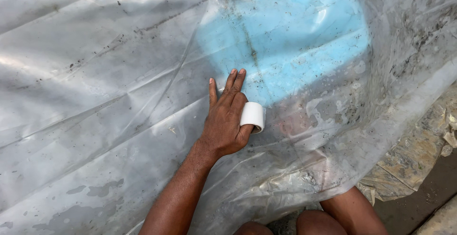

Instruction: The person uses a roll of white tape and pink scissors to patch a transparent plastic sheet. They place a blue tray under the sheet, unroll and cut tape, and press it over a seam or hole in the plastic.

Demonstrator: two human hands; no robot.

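My left hand [223, 121] lies flat on a large, dirty, clear plastic sheet [104, 83], fingers stretched out and pressed against it. A roll of white tape [252, 116] sits around the thumb of that hand. Just beyond the fingertips a light blue shape [295, 40] shows through the sheet. My right hand is hidden. A bare limb [354, 211] at the bottom right runs under the sheet's edge, and I cannot tell if it is an arm or a leg.
The sheet is creased and flecked with dark dirt, and it fills most of the view. Its bunched lower edge [295, 178] hangs near my knees [309, 223]. Crumpled dirty plastic [419, 154] lies on the ground at the right, beside a strip of bare dark ground [428, 197].
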